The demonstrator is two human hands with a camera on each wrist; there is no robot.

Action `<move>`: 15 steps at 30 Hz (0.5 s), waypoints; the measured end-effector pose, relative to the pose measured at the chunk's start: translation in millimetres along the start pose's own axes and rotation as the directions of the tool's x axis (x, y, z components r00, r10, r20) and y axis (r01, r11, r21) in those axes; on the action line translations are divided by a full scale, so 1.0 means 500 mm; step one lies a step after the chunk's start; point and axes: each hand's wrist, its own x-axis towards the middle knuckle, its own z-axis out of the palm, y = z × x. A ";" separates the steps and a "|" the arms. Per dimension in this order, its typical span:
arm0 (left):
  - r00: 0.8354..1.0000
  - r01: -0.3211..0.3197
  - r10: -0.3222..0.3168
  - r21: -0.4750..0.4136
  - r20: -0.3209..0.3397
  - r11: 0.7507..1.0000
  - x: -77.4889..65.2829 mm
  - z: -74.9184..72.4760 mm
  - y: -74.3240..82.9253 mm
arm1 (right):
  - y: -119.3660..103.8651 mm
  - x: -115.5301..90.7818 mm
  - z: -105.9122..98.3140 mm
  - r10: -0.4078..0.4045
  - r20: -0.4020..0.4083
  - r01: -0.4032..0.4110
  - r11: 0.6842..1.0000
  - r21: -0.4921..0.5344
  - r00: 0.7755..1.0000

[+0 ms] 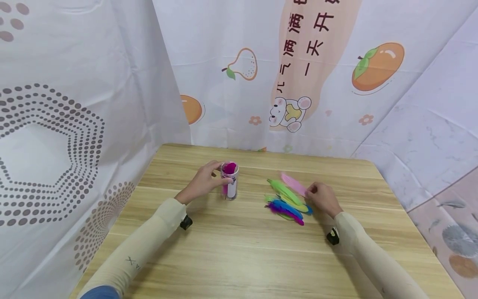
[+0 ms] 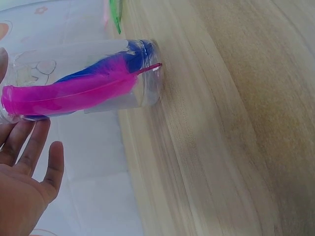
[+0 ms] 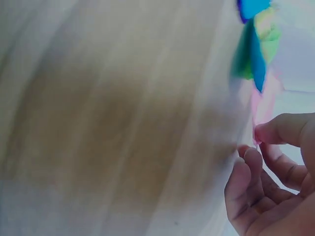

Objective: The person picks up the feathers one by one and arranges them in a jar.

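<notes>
A clear jar (image 1: 232, 189) stands upright on the table, with my left hand (image 1: 203, 181) gripping it near its rim between thumb and fingers. Through its wall, the left wrist view shows a magenta feather (image 2: 74, 97) and a dark blue feather (image 2: 137, 60) inside. On the right, my right hand (image 1: 324, 198) pinches the end of a pink feather (image 1: 294, 184) between thumb and fingertips. Beside it lies a loose pile of feathers: green (image 1: 285, 192), blue (image 1: 293, 211) and purple (image 1: 287, 210), with some yellow among them, partly overlapping.
The wood-grain table (image 1: 231, 253) carries the jar and the feather pile. Behind it hangs a white curtain (image 1: 220, 104) printed with fruit and a bear. Another patterned curtain (image 1: 127, 83) borders the left side.
</notes>
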 end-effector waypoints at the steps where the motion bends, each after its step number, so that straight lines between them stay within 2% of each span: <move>1: 1.000 -0.001 0.001 -0.001 0.001 1.000 0.000 0.000 0.000 | -0.002 -0.002 -0.002 -0.001 -0.002 0.001 1.000 0.013 1.000; 9: 1.000 -0.013 0.013 -0.012 -0.001 1.000 -0.001 -0.002 -0.001 | -0.008 -0.003 -0.008 -0.063 -0.031 0.064 0.997 0.047 0.998; 15: 1.000 -0.018 0.018 -0.015 0.000 1.000 0.002 -0.001 -0.001 | -0.006 -0.004 -0.010 -0.065 -0.041 0.067 0.996 0.059 0.997</move>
